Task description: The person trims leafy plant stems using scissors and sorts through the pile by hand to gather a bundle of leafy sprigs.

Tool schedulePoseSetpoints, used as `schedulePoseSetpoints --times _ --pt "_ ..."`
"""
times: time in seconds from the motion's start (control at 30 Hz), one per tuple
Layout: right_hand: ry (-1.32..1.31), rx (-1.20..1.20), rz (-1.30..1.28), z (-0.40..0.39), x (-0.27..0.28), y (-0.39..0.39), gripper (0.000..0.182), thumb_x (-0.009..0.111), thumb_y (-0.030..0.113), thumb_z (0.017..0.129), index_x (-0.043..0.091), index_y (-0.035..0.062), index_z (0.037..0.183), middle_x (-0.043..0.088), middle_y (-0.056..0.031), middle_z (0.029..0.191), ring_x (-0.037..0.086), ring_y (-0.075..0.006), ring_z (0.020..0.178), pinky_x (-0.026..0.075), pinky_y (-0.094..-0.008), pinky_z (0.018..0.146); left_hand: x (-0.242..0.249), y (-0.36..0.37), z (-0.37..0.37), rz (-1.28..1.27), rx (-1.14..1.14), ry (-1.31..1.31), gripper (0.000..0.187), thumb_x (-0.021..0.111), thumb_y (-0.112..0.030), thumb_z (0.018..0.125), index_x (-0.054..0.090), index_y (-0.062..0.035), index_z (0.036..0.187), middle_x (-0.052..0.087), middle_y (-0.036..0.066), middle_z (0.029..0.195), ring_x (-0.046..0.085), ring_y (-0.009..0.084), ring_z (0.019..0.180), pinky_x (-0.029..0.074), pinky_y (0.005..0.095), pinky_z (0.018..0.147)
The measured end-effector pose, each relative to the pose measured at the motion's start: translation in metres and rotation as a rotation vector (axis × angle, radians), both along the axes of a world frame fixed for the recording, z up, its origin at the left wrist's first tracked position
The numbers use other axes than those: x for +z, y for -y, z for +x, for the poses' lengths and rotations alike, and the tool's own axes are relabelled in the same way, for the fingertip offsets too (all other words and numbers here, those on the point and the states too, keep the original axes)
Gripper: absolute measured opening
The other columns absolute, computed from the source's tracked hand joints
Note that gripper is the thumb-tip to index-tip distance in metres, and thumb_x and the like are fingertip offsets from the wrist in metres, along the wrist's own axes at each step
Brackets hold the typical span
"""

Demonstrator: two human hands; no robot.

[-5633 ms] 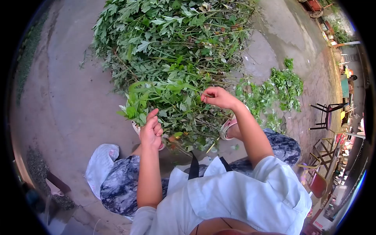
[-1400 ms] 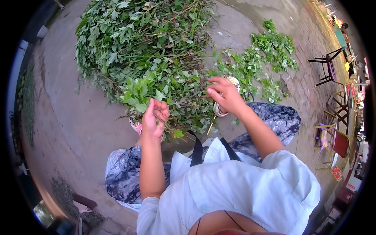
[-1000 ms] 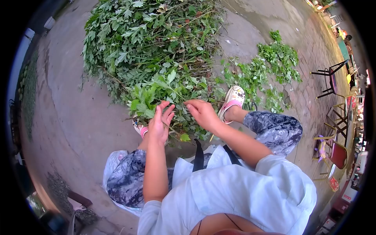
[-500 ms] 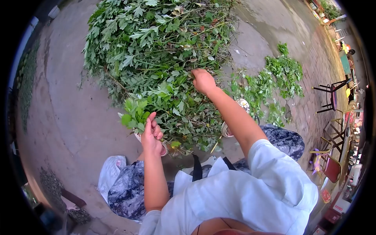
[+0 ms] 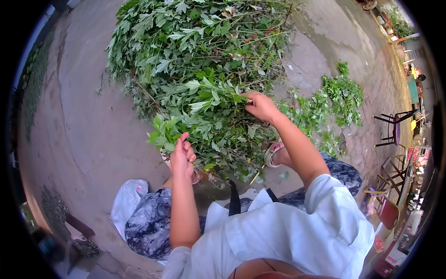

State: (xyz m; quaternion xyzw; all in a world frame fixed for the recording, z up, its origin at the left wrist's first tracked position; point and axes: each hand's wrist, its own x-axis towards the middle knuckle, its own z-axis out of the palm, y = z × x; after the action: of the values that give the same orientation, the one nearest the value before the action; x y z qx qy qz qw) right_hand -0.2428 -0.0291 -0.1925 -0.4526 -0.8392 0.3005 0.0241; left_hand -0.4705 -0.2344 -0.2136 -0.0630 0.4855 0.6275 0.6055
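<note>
A large heap of leafy green cut stems [image 5: 195, 42] lies on the ground in front of me. My left hand [image 5: 182, 156] is closed around a small bunch of bright green leafy sprigs [image 5: 163, 131], which point up and left. My right hand [image 5: 261, 107] is at the heap's right side, its fingers pinched on the cut end of a leafy stem [image 5: 209, 94]. That stem stretches leftward over the heap, its leaves toward my left hand. Both hands are apart from each other, and the heap's lower part spreads between my feet.
Loose green leaves [image 5: 341, 93] are scattered on the concrete to the right. A white plastic bag [image 5: 127, 200] rests beside my left knee. Farther right stand a dark stool [image 5: 395, 128] and a red-backed folding chair [image 5: 388, 215]. A pinkish shoe [image 5: 274, 153] shows near my right forearm.
My right hand has drawn back to the right and slightly down, pulling a leafy stem from the heap. My left hand still holds its bunch, nearly unmoved. The view has shifted a little.
</note>
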Motion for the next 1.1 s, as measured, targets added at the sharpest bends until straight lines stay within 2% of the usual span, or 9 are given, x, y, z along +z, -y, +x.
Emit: schedulePoseSetpoints --times 0.1,0.13,0.43,0.57,0.63,0.7,0.97,1.0,1.1 --pt "-0.185 -0.063 0.105 0.018 0.039 0.011 0.032 0.059 0.014 0.069 0.055 0.0059 0.099 0.056 -0.0154 0.087 0.055 -0.0330 0.085 0.044 -0.0390 0.071 0.005 -0.005 0.008 -0.097 0.049 -0.086 0.032 0.035 -0.029 0.093 0.048 -0.0090 0.115 0.056 0.003 0.082 0.029 0.0059 0.045 0.027 0.0212 0.042" --pt "-0.184 -0.110 0.110 0.022 0.057 0.015 0.031 0.060 0.014 0.067 0.056 0.0052 0.097 0.056 -0.0148 0.090 0.054 -0.0330 0.087 0.044 -0.0375 0.072 -0.003 -0.002 0.007 -0.085 0.016 -0.108 0.034 0.034 -0.030 0.093 0.046 -0.0104 0.119 0.056 0.011 0.105 0.031 0.0067 0.047 0.031 0.0226 0.046" --pt "-0.330 -0.216 0.401 0.032 0.166 0.093 0.041 0.061 0.001 0.063 0.058 0.0111 0.103 0.051 -0.0101 0.079 0.053 -0.0278 0.079 0.044 -0.0348 0.070 -0.008 0.004 0.002 -0.025 0.016 -0.078 0.036 0.031 -0.028 0.093 0.043 -0.0078 0.120 0.050 0.013 0.117 0.030 0.0073 0.046 0.033 0.0243 0.046" --pt "0.031 -0.121 0.429 0.002 0.091 0.135 0.066 0.061 0.001 0.060 0.042 0.0088 0.122 0.048 -0.0106 0.091 0.048 -0.0272 0.088 0.044 -0.0348 0.071 0.001 0.009 -0.003 -0.004 0.061 -0.067 0.036 0.032 -0.028 0.093 0.044 -0.0069 0.119 0.049 0.014 0.118 0.030 0.0074 0.045 0.032 0.0240 0.046" --pt "0.041 -0.056 0.167 -0.006 0.045 0.154 0.077 0.066 0.017 0.066 0.026 0.0036 0.131 0.049 -0.0179 0.101 0.048 -0.0323 0.096 0.041 -0.0356 0.082 0.003 0.011 -0.005 -0.009 0.062 -0.097 0.034 0.031 -0.029 0.093 0.046 -0.0081 0.116 0.048 0.016 0.119 0.029 0.0066 0.045 0.031 0.0227 0.044" --pt "-0.107 -0.095 -0.110 -0.004 0.006 0.161 0.068 0.064 0.022 0.070 0.032 0.0047 0.128 0.052 -0.0184 0.103 0.051 -0.0335 0.095 0.043 -0.0371 0.081 0.007 0.016 -0.004 -0.028 0.060 -0.106 0.035 0.031 -0.029 0.093 0.045 -0.0076 0.117 0.048 0.016 0.120 0.029 0.0065 0.045 0.031 0.0223 0.045" --pt "-0.189 -0.324 -0.243 0.024 -0.001 0.146 0.027 0.059 0.022 0.074 0.061 0.0042 0.095 0.061 -0.0168 0.080 0.059 -0.0299 0.071 0.046 -0.0365 0.065 -0.010 0.020 0.001 -0.109 -0.020 -0.101 0.031 0.035 -0.028 0.092 0.047 -0.0067 0.111 0.054 0.013 0.107 0.030 0.0062 0.045 0.031 0.0223 0.043" --pt "-0.252 -0.280 -0.230 0.022 0.004 0.146 0.027 0.058 0.022 0.075 0.060 0.0035 0.095 0.061 -0.0167 0.081 0.058 -0.0300 0.072 0.046 -0.0362 0.066 -0.008 0.018 0.003 -0.110 -0.043 -0.071 0.030 0.037 -0.028 0.092 0.048 -0.0065 0.109 0.055 0.008 0.093 0.030 0.0062 0.045 0.030 0.0223 0.043" --pt "-0.315 0.077 -0.211 0.011 0.013 0.153 0.026 0.056 0.022 0.078 0.060 0.0044 0.097 0.059 -0.0151 0.086 0.058 -0.0299 0.080 0.046 -0.0365 0.070 -0.004 0.016 0.014 -0.118 -0.142 -0.097 0.031 0.037 -0.028 0.091 0.049 -0.0041 0.108 0.053 0.007 0.091 0.030 0.0071 0.045 0.031 0.0234 0.042"
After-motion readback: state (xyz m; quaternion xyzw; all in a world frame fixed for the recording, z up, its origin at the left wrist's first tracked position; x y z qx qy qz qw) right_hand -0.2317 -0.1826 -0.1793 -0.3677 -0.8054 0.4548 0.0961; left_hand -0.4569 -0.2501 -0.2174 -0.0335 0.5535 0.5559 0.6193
